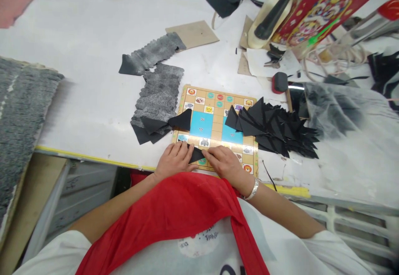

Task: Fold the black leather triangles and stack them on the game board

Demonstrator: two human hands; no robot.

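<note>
My left arm [116,202] and right arm [288,206] are slanting inward in front of me. My left hand [174,158] is lying palm down, fingers close together and slightly bent, the thumb pointing towards my right hand [225,164]. That one is curling, fingertips bunching, with a gap separating the two.
</note>
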